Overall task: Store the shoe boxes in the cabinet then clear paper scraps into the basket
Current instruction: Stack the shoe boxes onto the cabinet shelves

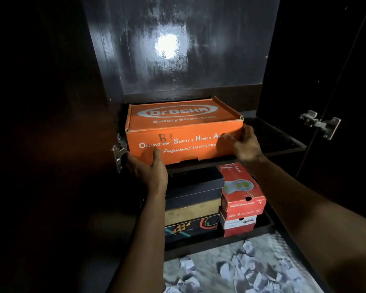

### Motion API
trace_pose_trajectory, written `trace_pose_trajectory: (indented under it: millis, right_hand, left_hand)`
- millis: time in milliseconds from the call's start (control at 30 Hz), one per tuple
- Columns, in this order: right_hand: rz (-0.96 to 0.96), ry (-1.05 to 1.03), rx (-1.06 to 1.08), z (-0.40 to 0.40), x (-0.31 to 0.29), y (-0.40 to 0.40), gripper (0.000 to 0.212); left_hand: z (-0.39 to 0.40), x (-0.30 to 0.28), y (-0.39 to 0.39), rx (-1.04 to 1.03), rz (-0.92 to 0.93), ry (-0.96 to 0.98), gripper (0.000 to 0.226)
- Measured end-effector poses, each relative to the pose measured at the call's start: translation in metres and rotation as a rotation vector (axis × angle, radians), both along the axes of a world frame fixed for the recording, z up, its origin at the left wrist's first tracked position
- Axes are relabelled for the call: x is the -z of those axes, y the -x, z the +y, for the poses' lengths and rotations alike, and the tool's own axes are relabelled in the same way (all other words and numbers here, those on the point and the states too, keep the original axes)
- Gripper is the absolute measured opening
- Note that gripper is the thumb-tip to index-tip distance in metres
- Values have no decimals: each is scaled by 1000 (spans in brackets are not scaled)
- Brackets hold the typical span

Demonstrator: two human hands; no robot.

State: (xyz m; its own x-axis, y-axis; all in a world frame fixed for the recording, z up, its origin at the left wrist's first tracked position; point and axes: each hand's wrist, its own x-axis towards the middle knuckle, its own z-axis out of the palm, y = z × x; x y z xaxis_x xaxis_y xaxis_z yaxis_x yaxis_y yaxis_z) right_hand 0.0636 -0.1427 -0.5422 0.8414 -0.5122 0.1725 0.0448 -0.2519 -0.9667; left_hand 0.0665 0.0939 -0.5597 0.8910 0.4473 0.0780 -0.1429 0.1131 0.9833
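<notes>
A big orange shoe box (178,132) with white lettering rests on the upper shelf (283,142) of a dark cabinet, at the shelf's left side. My left hand (148,168) grips its lower left front corner from below. My right hand (241,144) holds its right front edge. On the shelf below stand more shoe boxes: a black, tan and patterned stack (192,206) on the left, and a red box (240,191) on top of other red and white boxes on the right. Crumpled white paper scraps (247,269) lie on the floor in front of the cabinet.
A metal hinge (319,122) sits on the open right cabinet door and another hinge (118,155) on the left side. The glossy back wall (178,49) reflects a bright light. The upper shelf has bare room to the right of the orange box.
</notes>
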Motion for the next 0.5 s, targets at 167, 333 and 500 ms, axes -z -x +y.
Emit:
trace_pose_trajectory:
  millis: [167,333,500]
  right_hand:
    - [-71,-69,-16,1,0,17,61]
    - [-91,12,6,-11,11,83,46]
    - [-66,56,71,-39,34,189,31]
  left_hand:
    - [-12,2,25,-96,-78,-42,82]
    - [-48,14,66,-18,-205,-160,56]
    - [-123,27,117,414,-194,-214,34]
